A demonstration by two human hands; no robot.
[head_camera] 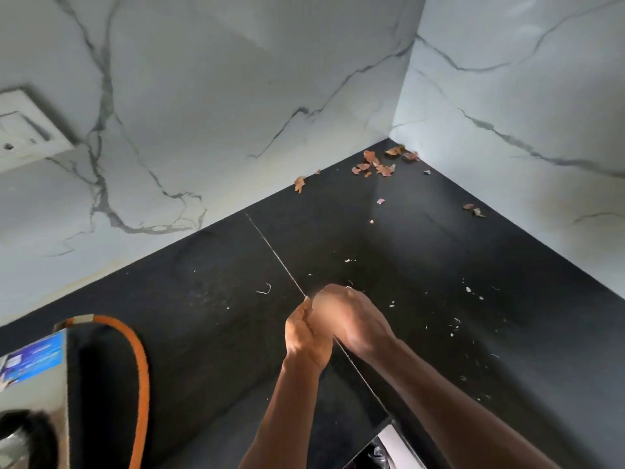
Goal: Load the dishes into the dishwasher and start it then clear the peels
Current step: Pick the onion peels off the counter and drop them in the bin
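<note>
Peels (375, 164): dry orange-brown flakes bunched in the far corner of the black countertop (203, 299), against the marble walls. One stray (299, 183) by the left wall, two more (475, 211) by the right. Pale crumbs lie nearer in.

Left hand (306, 336) and right hand (353, 321) meet mid-counter, well short of the corner pile. Left fingers curl up like a cup and the right lies over them (motion blur, so I cannot tell whether either holds anything).

Risk, as I judge it: the flakes look light and brittle, so a quick sweep could scatter or crumble them, or push them into the countertop seam (274, 252).

Containers: no bin or bowl identifiable. An opening (384, 448) below the counter edge has unclear contents.

Left: orange hose (143, 367), stove edge (33, 384).
</note>
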